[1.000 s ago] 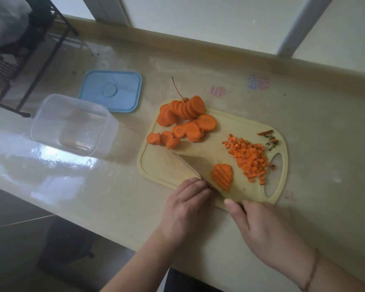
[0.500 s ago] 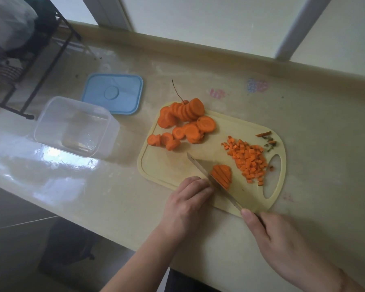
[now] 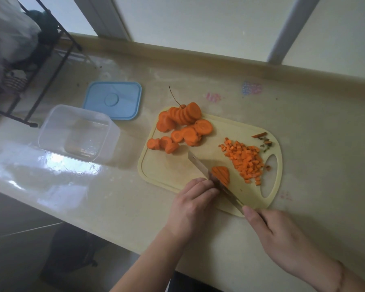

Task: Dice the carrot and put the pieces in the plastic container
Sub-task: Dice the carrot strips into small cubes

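A pale yellow cutting board lies on the counter. Several carrot rounds are heaped at its far left, and a pile of small carrot dice lies at its right. A carrot slice cut into strips sits near the front edge. My right hand grips the handle of a knife, whose blade lies against the strips' left side. My left hand rests with curled fingers at the board's front edge, fingertips against the blade and the strips. The clear plastic container stands empty to the left.
A blue lid lies behind the container. A black wire rack stands at the far left. Carrot trimmings lie at the board's far right corner. The counter's front edge runs close below my wrists.
The knife was drawn back towards me and then brought up against the left side of the strips. My left hand stayed at the board's front edge.
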The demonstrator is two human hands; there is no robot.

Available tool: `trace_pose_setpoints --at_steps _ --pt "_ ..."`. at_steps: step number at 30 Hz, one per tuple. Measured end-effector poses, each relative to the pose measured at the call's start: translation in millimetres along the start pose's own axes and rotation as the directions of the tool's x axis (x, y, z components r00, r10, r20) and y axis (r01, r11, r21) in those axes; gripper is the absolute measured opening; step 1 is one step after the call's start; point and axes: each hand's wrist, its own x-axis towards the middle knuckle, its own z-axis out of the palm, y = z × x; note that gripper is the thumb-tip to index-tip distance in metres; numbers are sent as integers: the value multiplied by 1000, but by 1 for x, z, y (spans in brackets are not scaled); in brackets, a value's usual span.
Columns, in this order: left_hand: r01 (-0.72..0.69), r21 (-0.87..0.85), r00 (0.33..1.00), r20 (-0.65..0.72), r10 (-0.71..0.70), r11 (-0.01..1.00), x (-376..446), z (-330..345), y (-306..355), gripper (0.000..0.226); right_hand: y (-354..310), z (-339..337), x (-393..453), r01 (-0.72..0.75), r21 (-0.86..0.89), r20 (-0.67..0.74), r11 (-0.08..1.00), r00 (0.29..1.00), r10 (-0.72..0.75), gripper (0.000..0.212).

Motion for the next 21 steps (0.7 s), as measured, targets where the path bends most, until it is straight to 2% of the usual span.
trace_pose_setpoints --at_steps 5,11,14,16,19,21 --pt "0 2 1000 -25 0 1000 -1 2 1 20 -3 -5 0 -3 -10 7 1000 1000 3 69" --pt "9 -22 1000 -2 -9 1000 -2 1 0 29 -6 -15 -8 -12 -3 8 1000 1000 12 67" --pt "13 -30 1000 14 -13 999 -4 -2 1 26 -4 -22 -14 -25 -1 -5 1000 1000 25 72" --pt "15 -42 1000 23 -14 999 -5 -7 2 24 3 -24 -17 -66 52 -15 996 998 67 71" --pt "-39 -22 999 36 39 999 6 -21 -2 20 18 -30 -19 -164 224 -16 961 985 172 75" --pt "-59 8 992 113 58 998 25 -31 -8 27 24 -35 -19 -217 226 -14 950 974 226 79"
